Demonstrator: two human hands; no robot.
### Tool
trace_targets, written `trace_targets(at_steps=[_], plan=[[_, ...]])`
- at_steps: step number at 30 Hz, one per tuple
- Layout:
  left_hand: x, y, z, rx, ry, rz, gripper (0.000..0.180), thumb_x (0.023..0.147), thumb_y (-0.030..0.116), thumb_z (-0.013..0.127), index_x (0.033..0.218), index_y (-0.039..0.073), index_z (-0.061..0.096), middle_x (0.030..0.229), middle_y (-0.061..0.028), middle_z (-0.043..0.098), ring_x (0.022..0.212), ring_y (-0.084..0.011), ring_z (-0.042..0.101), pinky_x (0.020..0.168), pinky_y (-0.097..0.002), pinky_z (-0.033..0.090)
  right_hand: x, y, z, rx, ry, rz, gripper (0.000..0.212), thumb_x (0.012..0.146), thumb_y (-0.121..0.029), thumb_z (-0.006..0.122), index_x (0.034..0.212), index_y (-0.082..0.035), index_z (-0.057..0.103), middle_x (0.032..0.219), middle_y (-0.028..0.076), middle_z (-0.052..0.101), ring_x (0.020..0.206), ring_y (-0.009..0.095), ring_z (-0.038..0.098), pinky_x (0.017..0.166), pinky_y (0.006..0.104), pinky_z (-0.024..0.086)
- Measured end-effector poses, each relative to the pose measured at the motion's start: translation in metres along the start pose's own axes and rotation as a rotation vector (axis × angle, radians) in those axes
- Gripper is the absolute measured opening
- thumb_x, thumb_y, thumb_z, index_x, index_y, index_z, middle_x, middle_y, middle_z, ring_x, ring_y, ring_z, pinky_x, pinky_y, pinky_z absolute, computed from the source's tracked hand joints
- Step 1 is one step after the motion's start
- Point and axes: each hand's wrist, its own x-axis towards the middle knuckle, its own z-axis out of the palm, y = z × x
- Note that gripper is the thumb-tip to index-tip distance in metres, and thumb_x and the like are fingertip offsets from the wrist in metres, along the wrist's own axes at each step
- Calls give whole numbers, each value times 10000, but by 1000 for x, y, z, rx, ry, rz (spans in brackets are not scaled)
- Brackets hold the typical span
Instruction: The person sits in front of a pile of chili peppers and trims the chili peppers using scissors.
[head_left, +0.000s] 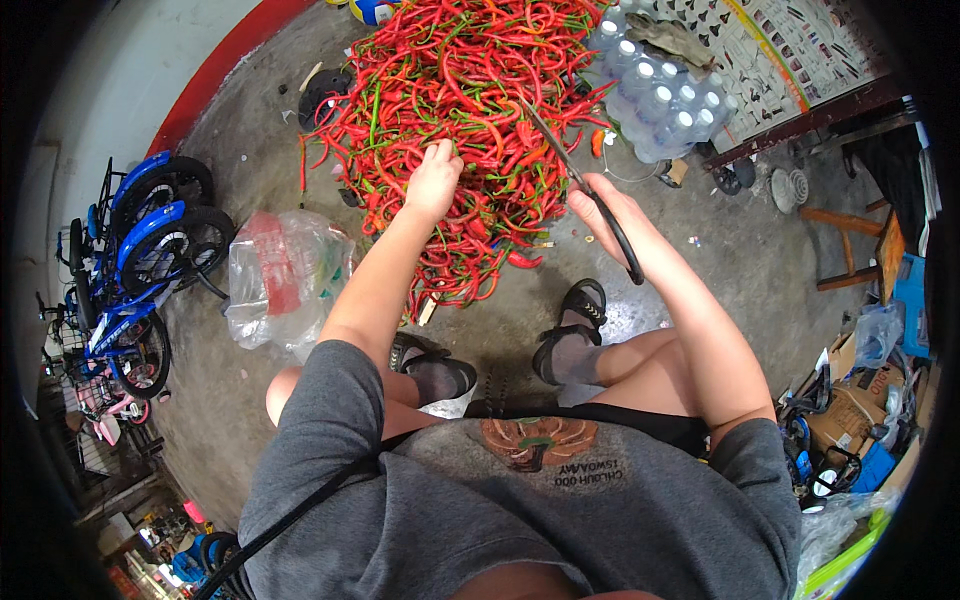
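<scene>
Peppers [450,75], red with green stems, lie in a broad heap on the concrete floor [510,305], just ahead of the seated person's feet. The left hand [436,185] is at the heap's near middle, its fingers bent and close together; whether they pinch a pepper, I cannot tell. The right hand [628,215] has its fingers wrapped around the black handle of a long metal tool [553,141], whose narrow end points over the heap's right side. Scissors or tongs, its exact kind is unclear.

The step in hand looks like sorting through peppers one-handed with the tool at the ready. The next move seems to call for a sure hold on a single pepper, and for keeping the metal clear of the left fingers.

Writing shows in several places: lettering under a picture on the grey shirt [450,500], marks on a blue bicycle frame [112,332] and print on a cardboard box [848,408]. The poster [800,50] carries rows of small pictures, its text too small to read. The white-capped bottles [650,115] show no legible label.
</scene>
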Motion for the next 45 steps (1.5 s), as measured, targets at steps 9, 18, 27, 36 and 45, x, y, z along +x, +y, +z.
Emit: trace_targets(at_steps=[9,18,27,36,45], plan=[[-11,-15,-11,234,-187,186,121,730,90,536,783,52,638,1013,-76,523,1039,-248,459,817,-372,473,-7,1,8,6,-56,82,555,885,-543,448,1003,-5,520,867,219,589,856,364,593,746,395,448],[-41,23,-102,-24,-20,-245,224,798,161,530,989,88,620,860,-141,646,847,-272,600,747,-393,481,-17,11,42,44,-293,119,651,862,-631,391,925,1,535,803,174,593,783,287,604,714,376,466],[-93,59,-85,-1195,-145,-453,284,852,77,560,1129,18,547,740,-12,582,593,-66,474,557,-235,413,-15,1,59,163,-406,170,663,867,-629,377,1120,-26,489,705,22,529,598,101,513,541,248,441],[-117,61,-56,-913,-132,-388,315,853,150,568,1154,60,558,765,-111,617,677,-163,601,658,-309,471,-26,6,71,10,-237,-26,577,871,-551,466,855,20,548,735,200,585,726,336,600,655,418,442],[-90,-28,26,-968,218,-784,226,793,163,624,979,34,613,818,-143,650,749,-271,627,684,-375,471,-35,17,66,-96,-133,32,530,882,-513,473,842,10,550,717,225,572,734,370,598,650,421,443]])
